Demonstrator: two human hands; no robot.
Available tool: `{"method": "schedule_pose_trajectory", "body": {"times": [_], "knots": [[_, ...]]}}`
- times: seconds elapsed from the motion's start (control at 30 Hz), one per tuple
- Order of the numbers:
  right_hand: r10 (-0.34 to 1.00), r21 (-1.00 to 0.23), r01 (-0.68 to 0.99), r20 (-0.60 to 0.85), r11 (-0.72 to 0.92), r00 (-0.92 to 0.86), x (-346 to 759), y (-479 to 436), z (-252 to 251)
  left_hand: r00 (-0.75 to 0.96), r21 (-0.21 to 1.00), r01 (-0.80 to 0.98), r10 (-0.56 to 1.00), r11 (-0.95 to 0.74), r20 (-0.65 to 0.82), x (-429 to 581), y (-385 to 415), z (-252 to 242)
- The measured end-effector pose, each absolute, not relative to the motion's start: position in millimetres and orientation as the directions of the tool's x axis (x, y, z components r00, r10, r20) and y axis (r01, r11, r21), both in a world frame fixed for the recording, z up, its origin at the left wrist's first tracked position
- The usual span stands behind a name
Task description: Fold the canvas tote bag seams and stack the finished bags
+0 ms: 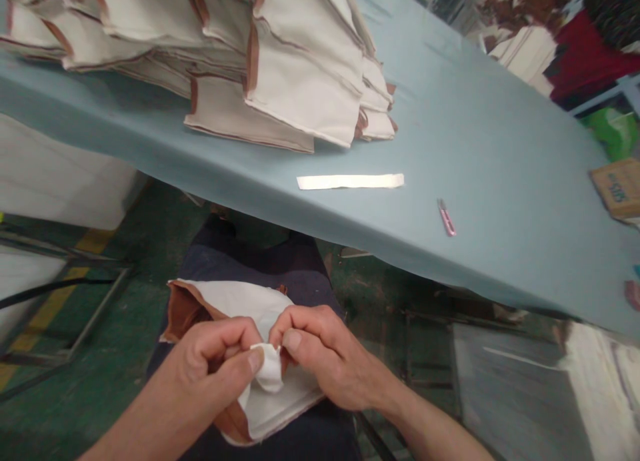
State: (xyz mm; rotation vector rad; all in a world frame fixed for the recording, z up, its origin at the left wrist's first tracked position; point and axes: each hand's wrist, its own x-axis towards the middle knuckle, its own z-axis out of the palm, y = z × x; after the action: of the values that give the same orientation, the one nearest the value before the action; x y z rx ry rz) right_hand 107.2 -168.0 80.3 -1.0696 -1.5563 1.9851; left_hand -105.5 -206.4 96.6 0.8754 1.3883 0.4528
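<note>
Across my lap lies a white fabric piece [295,401] with brown edging and a brown inside showing at its open end. My left hand [215,368] pinches a small bunched fold of its white cloth between thumb and forefinger. Right beside it, my right hand [325,354] has thumb and forefinger pressed together at the other side of the same fold. Whatever lies exactly between the right fingertips is too small to make out.
On the blue-covered table [500,181] ahead are stacked white pieces with brown edging [305,81], a white strip [350,181] and pink thread snips [447,218]. A cardboard box [617,188] stands at the far right. A metal frame [95,314] is on the left.
</note>
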Motion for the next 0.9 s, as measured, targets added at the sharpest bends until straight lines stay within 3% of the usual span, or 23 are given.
{"method": "schedule_pose_trajectory", "body": {"times": [0.17, 0.33, 0.47, 0.7, 0.9], "knots": [[0.728, -0.955, 0.175, -0.297, -0.240, -0.618, 106, -167, 82, 0.172, 0.726, 0.192, 0.706, 0.660, -0.687, -102, -207, 103], [0.753, -0.960, 0.196, -0.278, -0.199, -0.596, 101, -166, 84, 0.217, 0.802, 0.260, 0.776, 0.538, -0.592, -104, -212, 92], [0.724, -0.950, 0.205, -0.313, -0.237, -0.614, 102, -164, 84, 0.173, 0.786, 0.303, 0.780, 0.539, -0.602, -104, -214, 89], [0.638, -0.909, 0.203, -0.403, -0.365, -0.656, 108, -165, 79, 0.261, 0.732, 0.149, 0.687, 0.665, -0.678, -110, -218, 85], [0.603, -0.904, 0.127, -0.371, -0.407, -0.707, 108, -164, 84, 0.452, 0.790, 0.003, 0.704, 0.613, -0.547, -127, -221, 64]]}}
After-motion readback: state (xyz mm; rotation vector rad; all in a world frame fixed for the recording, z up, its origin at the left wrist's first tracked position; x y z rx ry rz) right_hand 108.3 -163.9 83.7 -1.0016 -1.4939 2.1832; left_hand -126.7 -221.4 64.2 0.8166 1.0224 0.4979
